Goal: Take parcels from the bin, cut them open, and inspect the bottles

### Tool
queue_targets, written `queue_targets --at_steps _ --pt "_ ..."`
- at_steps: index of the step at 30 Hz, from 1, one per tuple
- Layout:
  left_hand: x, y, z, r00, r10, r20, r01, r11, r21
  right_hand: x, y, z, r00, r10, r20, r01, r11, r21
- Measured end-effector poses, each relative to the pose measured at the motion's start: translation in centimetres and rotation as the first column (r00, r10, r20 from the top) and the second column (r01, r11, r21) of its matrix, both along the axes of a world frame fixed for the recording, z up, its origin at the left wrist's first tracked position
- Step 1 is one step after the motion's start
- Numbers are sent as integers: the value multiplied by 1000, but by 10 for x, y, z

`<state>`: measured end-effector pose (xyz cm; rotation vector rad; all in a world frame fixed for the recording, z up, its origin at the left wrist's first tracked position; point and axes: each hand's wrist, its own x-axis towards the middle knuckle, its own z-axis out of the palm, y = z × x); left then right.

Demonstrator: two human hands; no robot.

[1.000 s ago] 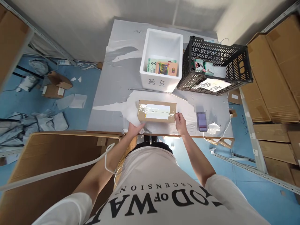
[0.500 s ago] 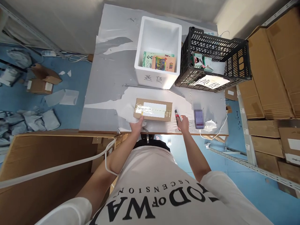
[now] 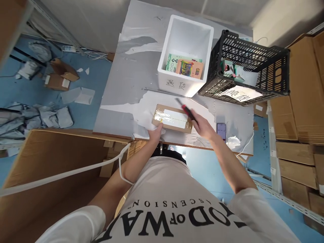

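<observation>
A small taped cardboard box (image 3: 162, 125) with a white label (image 3: 174, 118) lies flat near the table's front edge. My left hand (image 3: 155, 133) grips its near left corner, thumb against the side; the other fingers are partly hidden. In my right hand (image 3: 204, 126) is a red and black utility knife (image 3: 187, 112), closed in the fingers. Its blade end, somewhat blurred, points up and left over the box's right part. Crumpled white wrapping (image 3: 143, 118) lies by the box's left end.
Behind the box stand a white foam bin (image 3: 182, 82) with flat coloured packets inside and a black plastic crate (image 3: 255, 50) holding small boxes. A phone (image 3: 221, 131) and crumpled paper (image 3: 233, 141) lie at right. A large open carton (image 3: 63, 162) adjoins the table's left front.
My right hand has lifted the utility knife from beside the box and carried it up and left over the box's right end. My left hand stays at the box. The camera view has shifted.
</observation>
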<state>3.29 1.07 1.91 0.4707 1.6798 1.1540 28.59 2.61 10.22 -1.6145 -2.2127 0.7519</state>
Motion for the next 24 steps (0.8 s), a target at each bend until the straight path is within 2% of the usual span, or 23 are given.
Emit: queue_targets --at_steps 1,3,6,9,13,16,19,21,24 --pt "1 1 0 1000 -4 -2 4 1000 11 -14 12 12 986 160 43 -159 987 -17" --pt "3 2 2 1000 -1 -14 2 999 32 -38 33 28 926 353 137 -343 935 -86" --pt "6 3 2 1000 0 -29 2 998 57 -57 51 33 850 466 248 -437 884 -165" --pt "7 4 -1 998 -2 -66 7 998 69 -59 54 28 805 506 310 -468 863 -191" --pt "7 0 -9 986 -36 -162 34 999 -16 -53 43 14 725 571 386 -487 821 -298" --pt "9 -11 -14 976 -118 -180 122 992 10 -43 31 -2 782 533 324 -453 843 -291" --pt "17 -22 -17 975 -184 -123 183 983 -20 -28 21 -18 848 469 247 -408 875 -262" --pt "24 -25 -20 980 -189 -59 187 981 -46 -19 19 -25 864 457 211 -406 880 -247" --pt "33 -24 -25 991 -131 30 132 991 -37 -12 21 -28 869 469 156 -428 873 -234"
